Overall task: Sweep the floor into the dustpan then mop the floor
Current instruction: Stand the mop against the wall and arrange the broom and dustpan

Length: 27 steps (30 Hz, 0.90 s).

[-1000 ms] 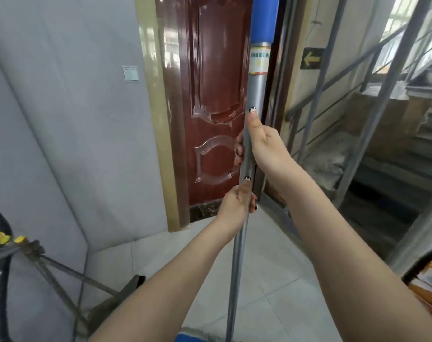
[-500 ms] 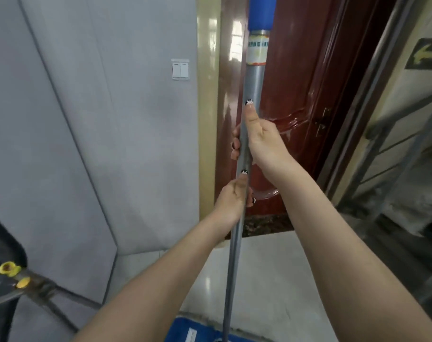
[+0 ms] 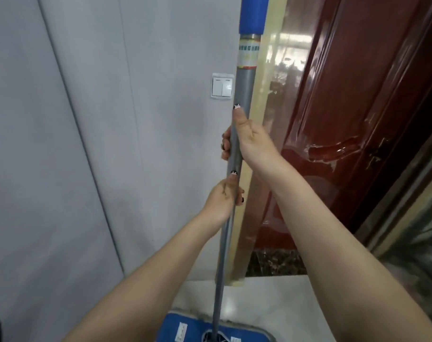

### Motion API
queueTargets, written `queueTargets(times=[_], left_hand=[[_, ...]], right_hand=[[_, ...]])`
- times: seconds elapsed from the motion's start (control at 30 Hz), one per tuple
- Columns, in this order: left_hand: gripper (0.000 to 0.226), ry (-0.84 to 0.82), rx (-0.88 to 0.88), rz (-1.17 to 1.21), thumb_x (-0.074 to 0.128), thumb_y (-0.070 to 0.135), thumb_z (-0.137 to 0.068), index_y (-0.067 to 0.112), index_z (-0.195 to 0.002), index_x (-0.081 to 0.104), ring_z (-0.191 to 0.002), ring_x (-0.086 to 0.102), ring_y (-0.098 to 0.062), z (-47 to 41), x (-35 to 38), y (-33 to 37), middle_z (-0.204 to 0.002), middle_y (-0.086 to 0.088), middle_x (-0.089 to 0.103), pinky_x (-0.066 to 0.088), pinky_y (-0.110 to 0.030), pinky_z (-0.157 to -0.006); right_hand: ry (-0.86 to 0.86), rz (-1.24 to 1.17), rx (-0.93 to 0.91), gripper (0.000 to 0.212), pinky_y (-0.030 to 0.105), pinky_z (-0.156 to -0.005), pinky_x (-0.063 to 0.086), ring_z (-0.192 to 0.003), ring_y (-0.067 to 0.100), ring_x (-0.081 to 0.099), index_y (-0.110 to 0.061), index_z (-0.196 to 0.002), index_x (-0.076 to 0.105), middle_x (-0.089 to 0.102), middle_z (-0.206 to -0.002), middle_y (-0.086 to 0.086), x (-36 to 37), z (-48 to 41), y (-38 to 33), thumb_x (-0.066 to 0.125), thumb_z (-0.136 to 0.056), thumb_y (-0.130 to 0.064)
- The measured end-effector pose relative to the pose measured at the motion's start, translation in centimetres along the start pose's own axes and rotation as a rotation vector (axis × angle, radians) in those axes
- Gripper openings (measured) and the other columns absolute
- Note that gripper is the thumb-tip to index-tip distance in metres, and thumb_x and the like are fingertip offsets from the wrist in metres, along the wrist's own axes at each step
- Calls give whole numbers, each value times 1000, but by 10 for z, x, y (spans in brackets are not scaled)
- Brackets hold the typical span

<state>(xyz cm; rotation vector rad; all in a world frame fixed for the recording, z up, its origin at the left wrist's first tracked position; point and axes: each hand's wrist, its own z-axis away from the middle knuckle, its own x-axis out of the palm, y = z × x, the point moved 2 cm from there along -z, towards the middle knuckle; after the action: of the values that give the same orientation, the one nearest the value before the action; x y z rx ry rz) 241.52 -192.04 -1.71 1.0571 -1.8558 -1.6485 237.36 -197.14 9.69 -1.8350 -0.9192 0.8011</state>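
A mop with a long grey handle (image 3: 244, 90) and a blue grip at its top stands nearly upright in front of me. My right hand (image 3: 253, 141) grips the handle higher up, thumb laid along the shaft. My left hand (image 3: 223, 198) grips it just below, thumb pointing up. The flat blue mop head (image 3: 192, 328) lies on the pale tiled floor (image 3: 266, 304) at the bottom of the view, between my forearms. No broom or dustpan is in view.
A grey wall (image 3: 111, 144) with a white light switch (image 3: 222, 87) fills the left. A beige door frame (image 3: 264, 169) and a glossy red-brown door (image 3: 345, 119) stand to the right, close behind the mop. A dark shape sits at the bottom left corner.
The view has swung left and closer: the stair railing and folding stand have left the view, the wall and switch now fill it. The mop head has come into sight. Both hands keep their hold.
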Motion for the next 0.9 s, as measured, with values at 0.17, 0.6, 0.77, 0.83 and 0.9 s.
queueTargets(times=[0.17, 0.6, 0.77, 0.83, 0.9], left_hand=[[52, 84, -50, -25, 17, 42, -101, 14, -72, 49, -67, 54, -13, -60, -40, -29, -70, -3, 55, 42, -21, -67], [48, 287, -264, -90, 17, 37, -102, 10, -84, 51, -84, 57, -19, -175, -132, -124, -79, -3, 56, 44, -35, -92], [50, 303, -307, -111, 15, 37, -102, 6, -92, 53, -91, 55, -18, -190, -163, -155, -88, -4, 58, 41, -32, -93], [51, 320, -301, -109, 14, 40, -101, 8, -93, 54, -92, 54, -18, -193, -176, -168, -90, -3, 57, 41, -31, -91], [54, 337, -283, -93, 13, 44, -100, 10, -92, 54, -88, 53, -17, -198, -188, -173, -88, -2, 57, 43, -31, -89]], right_hand=[[-130, -60, 0, 48, 18, -51, 51, -46, 7, 55, -11, -69, 48, 52, -57, 1, 34, -67, 38, 36, -98, -48], [-320, -141, 71, 39, 16, -60, 52, -57, 3, 56, -14, -80, 47, 53, -67, 1, 128, -205, 152, 34, -98, -45], [-390, -108, 79, 40, 16, -67, 52, -63, 4, 56, -11, -88, 46, 53, -71, 0, 160, -225, 181, 30, -99, -45], [-426, -110, 86, 38, 19, -70, 53, -63, 4, 55, -11, -89, 46, 52, -71, -1, 176, -232, 189, 30, -100, -45], [-443, -117, 91, 37, 28, -77, 54, -64, 5, 55, -13, -86, 45, 52, -71, -1, 191, -243, 192, 31, -99, -45]])
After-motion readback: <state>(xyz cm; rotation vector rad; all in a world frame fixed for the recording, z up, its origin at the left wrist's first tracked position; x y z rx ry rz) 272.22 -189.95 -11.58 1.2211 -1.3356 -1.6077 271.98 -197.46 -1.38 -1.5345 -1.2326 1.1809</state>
